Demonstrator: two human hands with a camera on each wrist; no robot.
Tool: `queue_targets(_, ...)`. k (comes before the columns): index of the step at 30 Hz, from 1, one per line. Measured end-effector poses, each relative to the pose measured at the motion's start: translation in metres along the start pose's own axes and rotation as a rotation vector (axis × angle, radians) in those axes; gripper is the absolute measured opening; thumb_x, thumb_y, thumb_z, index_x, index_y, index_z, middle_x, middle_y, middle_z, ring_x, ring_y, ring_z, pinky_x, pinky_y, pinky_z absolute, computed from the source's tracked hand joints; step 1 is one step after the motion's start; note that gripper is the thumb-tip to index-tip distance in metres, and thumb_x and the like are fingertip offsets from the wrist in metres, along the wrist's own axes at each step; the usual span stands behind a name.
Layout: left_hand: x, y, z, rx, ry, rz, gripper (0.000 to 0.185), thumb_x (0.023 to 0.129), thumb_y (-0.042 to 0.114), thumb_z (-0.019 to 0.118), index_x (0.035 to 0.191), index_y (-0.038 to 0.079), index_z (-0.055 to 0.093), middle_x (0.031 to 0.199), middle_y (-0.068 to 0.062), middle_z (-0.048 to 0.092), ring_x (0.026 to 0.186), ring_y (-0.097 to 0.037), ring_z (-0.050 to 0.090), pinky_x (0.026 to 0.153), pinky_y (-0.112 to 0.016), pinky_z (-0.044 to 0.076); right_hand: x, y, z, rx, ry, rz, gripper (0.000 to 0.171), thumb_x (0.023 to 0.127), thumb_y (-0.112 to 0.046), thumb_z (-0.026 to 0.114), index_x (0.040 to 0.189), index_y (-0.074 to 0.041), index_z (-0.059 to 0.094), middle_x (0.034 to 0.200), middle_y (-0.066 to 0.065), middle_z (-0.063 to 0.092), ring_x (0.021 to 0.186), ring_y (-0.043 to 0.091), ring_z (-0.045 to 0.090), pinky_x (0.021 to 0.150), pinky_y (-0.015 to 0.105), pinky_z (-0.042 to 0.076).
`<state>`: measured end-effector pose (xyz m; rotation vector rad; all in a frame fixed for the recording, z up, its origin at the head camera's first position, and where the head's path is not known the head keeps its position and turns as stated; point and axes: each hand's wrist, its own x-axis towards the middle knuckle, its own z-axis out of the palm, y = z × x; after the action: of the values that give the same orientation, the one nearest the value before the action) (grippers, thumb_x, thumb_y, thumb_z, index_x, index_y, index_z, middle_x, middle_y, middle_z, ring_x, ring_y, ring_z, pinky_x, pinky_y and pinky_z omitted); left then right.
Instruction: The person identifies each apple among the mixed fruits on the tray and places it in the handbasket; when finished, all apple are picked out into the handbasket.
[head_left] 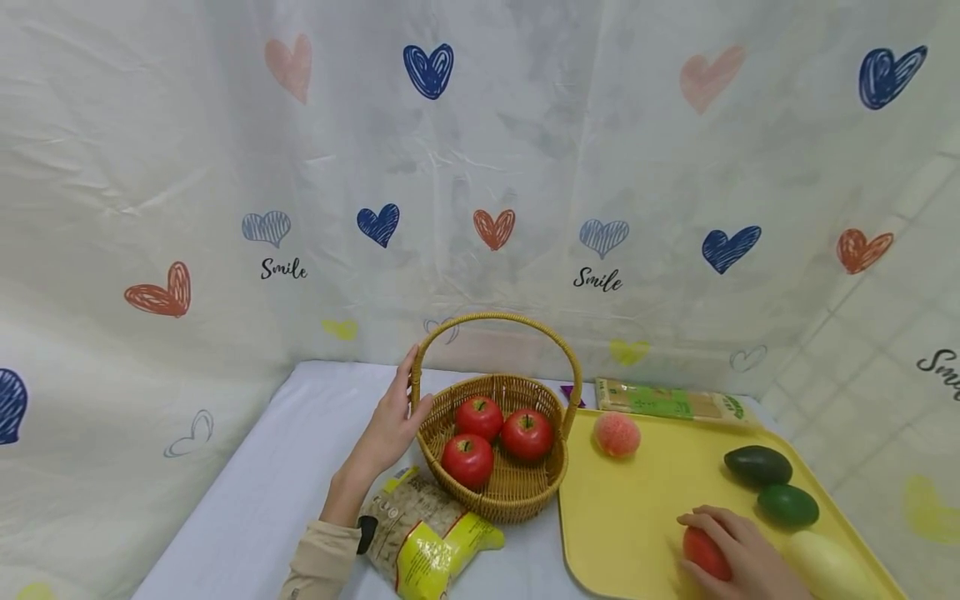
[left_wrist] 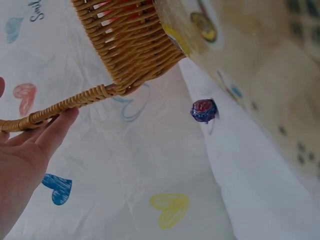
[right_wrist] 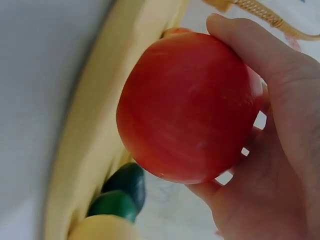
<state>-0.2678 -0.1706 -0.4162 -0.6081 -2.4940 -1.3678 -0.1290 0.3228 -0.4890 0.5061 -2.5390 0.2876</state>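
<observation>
A wicker basket [head_left: 517,508] with a tall arched handle stands in the middle of the table. Three red apples [head_left: 527,435] lie inside it. My left hand [head_left: 390,421] holds the left side of the handle [left_wrist: 65,104], thumb and fingers on either side of it. On the right, my right hand [head_left: 738,550] grips another red apple [right_wrist: 187,107] over the yellow tray [head_left: 652,500]; fingers and thumb wrap its side in the right wrist view. A pink peach [head_left: 617,434] rests at the tray's back left. Whether the gripped apple touches the tray is unclear.
Two dark green fruits, one an avocado shape [head_left: 757,466], and a pale yellow fruit [head_left: 828,567] lie along the tray's right side. A yellow-labelled bag [head_left: 420,525] lies before the basket, by my left forearm. A flat package [head_left: 667,402] and a purple wrapper [head_left: 572,393] lie behind.
</observation>
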Motion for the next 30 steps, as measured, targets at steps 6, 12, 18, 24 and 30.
queue_targets(6,0.001,0.001,0.002,0.011,-0.008,0.001,0.077,0.108,0.039,0.051,0.167,0.031,0.002,0.174,-0.01,0.014,0.157,-0.039,0.024,0.116,-0.064,0.039,0.022,-0.02,-0.014,0.029,-0.121,0.013,0.047,0.072,-0.036,0.093,0.112,-0.027,0.071,0.114,-0.007,0.065,0.095,0.017,0.06,0.066,0.021,0.052)
queue_targets(12,0.002,0.004,-0.001,-0.011,-0.013,-0.007,0.078,0.108,0.04,0.051,0.167,0.029,0.001,0.174,-0.01,0.011,0.158,-0.04,0.022,0.115,-0.065,0.039,0.057,-0.037,-0.039,0.105,-0.161,0.023,0.044,0.079,-0.036,0.089,0.118,-0.026,0.069,0.12,-0.001,0.065,0.102,0.023,0.063,0.063,0.021,0.053)
queue_targets(18,0.002,0.005,-0.004,0.001,-0.016,-0.006,0.079,0.108,0.039,0.051,0.167,0.026,0.001,0.174,-0.012,0.011,0.156,-0.043,0.024,0.114,-0.067,0.039,0.083,-0.051,-0.058,0.181,-0.247,0.094,0.046,0.085,-0.044,0.083,0.124,-0.025,0.066,0.125,0.001,0.063,0.104,0.023,0.06,0.064,0.021,0.052)
queue_targets(24,0.001,0.004,-0.006,-0.008,-0.018,-0.022,0.079,0.108,0.042,0.051,0.166,0.032,-0.001,0.174,-0.011,0.009,0.155,-0.043,0.026,0.113,-0.065,0.041,0.111,-0.073,-0.063,0.212,-0.294,0.059,0.049,0.087,-0.052,0.079,0.126,-0.027,0.064,0.129,0.004,0.062,0.106,0.021,0.06,0.066,0.023,0.055)
queue_targets(30,0.0,0.002,-0.002,-0.021,-0.027,-0.029,0.077,0.108,0.042,0.051,0.166,0.033,0.001,0.174,-0.008,0.01,0.156,-0.041,0.026,0.113,-0.064,0.041,0.137,-0.099,-0.058,0.236,-0.314,-0.026,0.045,0.087,-0.046,0.081,0.126,-0.031,0.063,0.134,0.003,0.059,0.109,0.021,0.061,0.071,0.027,0.057)
